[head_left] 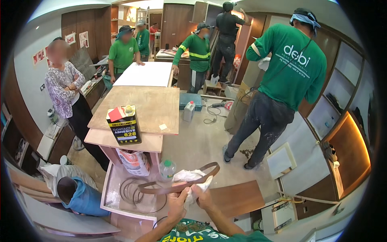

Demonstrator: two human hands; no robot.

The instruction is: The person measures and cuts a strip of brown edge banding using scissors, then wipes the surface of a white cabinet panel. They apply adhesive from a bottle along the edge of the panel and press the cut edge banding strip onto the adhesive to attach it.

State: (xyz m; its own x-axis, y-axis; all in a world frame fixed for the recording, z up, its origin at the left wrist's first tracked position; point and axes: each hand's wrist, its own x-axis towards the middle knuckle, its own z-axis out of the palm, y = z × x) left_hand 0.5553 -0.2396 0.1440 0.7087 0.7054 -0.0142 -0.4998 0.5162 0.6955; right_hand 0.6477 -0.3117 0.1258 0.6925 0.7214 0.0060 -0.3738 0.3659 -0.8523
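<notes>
My left hand (177, 203) at lower centre grips a looped brown flexible strip (153, 189), with part of a white cloth (186, 176) against its fingers. My right hand (201, 195) is closed on the white cloth beside it, close against the strip. The strip arches to the right above both hands. Behind the strip, a clear plastic bottle (167, 169) stands by a printed sack (133, 163) under a wooden worktop (165, 109). A black adhesive can (125, 129) with a red piece on top stands on that worktop. Coiled dark strips (131, 199) lie in the open wooden box (108, 197) below.
Several co-workers (282, 80) in green stand around. A person in patterned top (64, 84) stands left. A white board (141, 74) lies beyond the can. A grey jug (188, 111) and corded tool (217, 105) are on the floor, a brown board (234, 193) at lower right.
</notes>
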